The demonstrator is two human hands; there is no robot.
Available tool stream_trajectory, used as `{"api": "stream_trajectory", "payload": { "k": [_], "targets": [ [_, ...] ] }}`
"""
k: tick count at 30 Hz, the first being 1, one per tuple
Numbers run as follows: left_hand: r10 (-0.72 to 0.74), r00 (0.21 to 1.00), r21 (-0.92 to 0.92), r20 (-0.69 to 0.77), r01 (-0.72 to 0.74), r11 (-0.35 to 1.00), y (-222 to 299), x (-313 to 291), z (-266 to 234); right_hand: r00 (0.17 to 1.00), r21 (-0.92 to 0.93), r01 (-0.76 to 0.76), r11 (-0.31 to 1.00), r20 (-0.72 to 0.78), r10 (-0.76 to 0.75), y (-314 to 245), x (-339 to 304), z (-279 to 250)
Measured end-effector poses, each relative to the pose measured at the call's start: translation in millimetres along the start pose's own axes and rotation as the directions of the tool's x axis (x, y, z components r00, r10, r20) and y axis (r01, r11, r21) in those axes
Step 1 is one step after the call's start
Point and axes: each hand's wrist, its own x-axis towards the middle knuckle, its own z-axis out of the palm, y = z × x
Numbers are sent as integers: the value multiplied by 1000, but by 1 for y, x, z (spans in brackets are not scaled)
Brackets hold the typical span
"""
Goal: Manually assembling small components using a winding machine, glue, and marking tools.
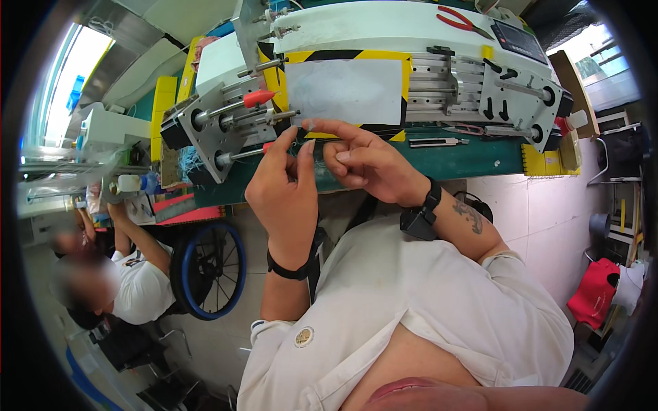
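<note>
Green matting covered the bench (473, 161), and on it stood the white machine (384, 31) with its black-and-yellow hazard border and a pale grey panel (346, 89). We held both hands up just in front of that panel. Our left hand (284, 192) had thumb and forefinger pressed together, pinching a thin dark wire (299, 140) near the machine's steel rods (229, 109); our right hand (367, 161) pinched the same strand from the other side, fingertips almost touching the left's. The wire was too fine to trace end to end. We judged the work mid-way: the strand was in hand and being fed or positioned, not yet visibly seated on the rods.

Rods were smooth bright metal, one with a red plastic tip (258, 98). The right-side bracket (510, 96) was flat brushed aluminium with black knobs. Red-handled pliers (460, 20) lay untouched on the machine top. A seated co-worker's sleeve (140, 284) showed at lower left.
</note>
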Motion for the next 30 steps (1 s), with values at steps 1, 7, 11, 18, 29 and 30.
{"api": "stream_trajectory", "payload": {
  "k": [1,7,11,18,29,30],
  "targets": [
    [2,1000,-1,4,-2,1000,1,2,2,1000,9,2,1000,1,-2,0,0,0],
    [31,997,191,71,-44,981,6,11,8,999,2,-5,1000,34,5,-5,-1,1],
    [8,1000,76,26,-10,997,0,6,13,999,28,-16,999,37,15,-4,-1,-1],
    [-107,979,-178,-174,75,981,-16,-8,6,999,33,-21,999,32,20,-4,-2,-2],
    [-265,950,-349,-165,195,917,-42,-15,-6,999,0,-25,1000,22,25,2,0,-10],
    [-269,949,-348,-167,198,916,-43,-16,-6,999,-9,-19,1000,25,19,2,0,-11]
  ]
}}
